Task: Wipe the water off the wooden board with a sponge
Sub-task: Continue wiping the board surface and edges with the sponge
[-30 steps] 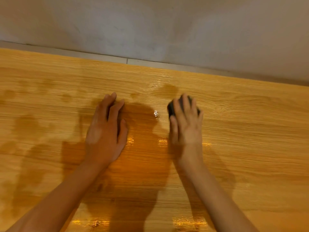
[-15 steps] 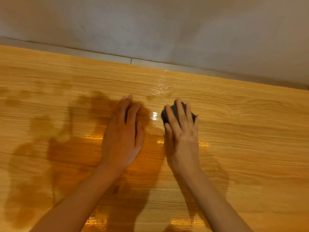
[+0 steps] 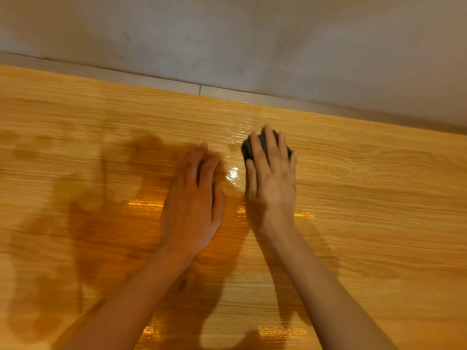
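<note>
A wooden board point(image 3: 366, 198) with pale, fine grain filled most of the view, its long axis running from nine o'clock to three o'clock and its far edge tilting down toward the right. Beyond that edge ran a grey ledge point(image 3: 156, 80), and above it a plain grey wall point(image 3: 227, 34).

The person's right hand point(image 3: 271, 183) lay on top of a dark sponge point(image 3: 262, 145), just right of the frame's centre and near the far edge of the worktop. The fingers reached forward toward twelve o'clock and draped over the sponge, the thumb along its left side — the grip curled around it. Only the sponge's far end and sides showed past the fingers, so its long axis could not be told; blur softened its outline.

The left hand point(image 3: 193, 205) rested flat on the board just beside the right hand, at its nine o'clock, palm down, fingers straight and close together, pointing toward one o'clock — holding nothing.

A wet sheen point(image 3: 233, 173) glinted between the two hands, with more bright reflections toward six o'clock. Dark shadows lay across the board's left half. No writing or labels were legible anywhere.
</note>
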Tool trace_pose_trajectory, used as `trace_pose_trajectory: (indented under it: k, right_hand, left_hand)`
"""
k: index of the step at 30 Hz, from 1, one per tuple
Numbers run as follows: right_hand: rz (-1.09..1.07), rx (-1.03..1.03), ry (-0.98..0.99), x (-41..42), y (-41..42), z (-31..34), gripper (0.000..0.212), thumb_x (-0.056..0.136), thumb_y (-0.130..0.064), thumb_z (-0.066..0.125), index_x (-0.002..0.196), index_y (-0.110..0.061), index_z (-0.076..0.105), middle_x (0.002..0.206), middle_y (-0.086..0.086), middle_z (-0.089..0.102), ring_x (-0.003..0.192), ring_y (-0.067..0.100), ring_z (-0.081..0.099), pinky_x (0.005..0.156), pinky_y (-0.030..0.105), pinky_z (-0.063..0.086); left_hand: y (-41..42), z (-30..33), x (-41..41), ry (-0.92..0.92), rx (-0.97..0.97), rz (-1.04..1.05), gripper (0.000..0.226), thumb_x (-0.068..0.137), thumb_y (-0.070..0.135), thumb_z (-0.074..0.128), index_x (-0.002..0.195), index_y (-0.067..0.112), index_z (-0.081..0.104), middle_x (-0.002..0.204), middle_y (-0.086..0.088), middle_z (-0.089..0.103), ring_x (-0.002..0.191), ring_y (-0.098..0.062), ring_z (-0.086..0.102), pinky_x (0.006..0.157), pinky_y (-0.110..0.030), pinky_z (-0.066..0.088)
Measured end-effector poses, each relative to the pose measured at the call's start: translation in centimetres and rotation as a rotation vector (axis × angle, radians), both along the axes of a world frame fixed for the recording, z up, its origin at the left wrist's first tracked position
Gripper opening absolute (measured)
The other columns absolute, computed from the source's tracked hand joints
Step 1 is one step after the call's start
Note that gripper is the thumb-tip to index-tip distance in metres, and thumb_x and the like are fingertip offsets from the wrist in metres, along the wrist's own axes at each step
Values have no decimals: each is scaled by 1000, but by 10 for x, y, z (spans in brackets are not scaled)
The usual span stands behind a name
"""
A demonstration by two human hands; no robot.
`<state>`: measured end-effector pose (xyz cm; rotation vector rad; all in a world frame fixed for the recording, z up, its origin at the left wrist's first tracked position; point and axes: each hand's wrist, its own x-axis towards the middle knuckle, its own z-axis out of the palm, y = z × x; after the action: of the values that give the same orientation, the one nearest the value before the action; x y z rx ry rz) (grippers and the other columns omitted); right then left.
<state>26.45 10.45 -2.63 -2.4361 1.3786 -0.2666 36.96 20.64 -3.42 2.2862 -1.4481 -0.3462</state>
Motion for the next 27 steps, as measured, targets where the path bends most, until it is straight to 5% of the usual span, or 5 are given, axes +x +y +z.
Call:
trace_pose_trajectory:
  k: [3,6,10,18,27]
  right_hand:
    - [-16,-16,-34,32,-50,0,44,105,-28,32,147,-17,38,155,7,34,146,26,23,121,43,9]
    - [50,-102,22,45,-83,-2,40,103,-33,34,135,-17,51,126,6,56,114,26,50,107,36,29]
    - [70,-156,81,-3,-115,1,38,104,-39,29,122,-17,54,112,8,58,98,28,52,89,36,34]
    - [-134,-124,152,-152,-185,13,43,104,-37,28,120,-10,57,116,24,56,104,41,49,92,46,35]
    - [-51,-128,204,-21,-142,7,44,104,-34,24,110,-10,60,111,19,63,101,37,55,90,43,34]
  left_hand:
    - [-1,0,2,-11,6,3,48,101,27,41,146,9,44,161,-14,33,150,-30,27,118,-50,38]
    - [1,-1,0,0,12,10,50,101,28,39,147,9,44,161,-13,32,150,-29,28,117,-45,35]
    - [3,2,-1,32,3,31,49,101,28,41,147,11,44,161,-10,32,148,-31,33,106,-44,44]
    - [-1,7,-3,47,-33,57,50,99,25,41,146,7,46,158,-12,36,150,-28,32,117,-47,37]
    - [-2,5,-3,63,-60,60,46,98,16,49,142,1,50,156,-11,37,150,-28,34,115,-53,39]
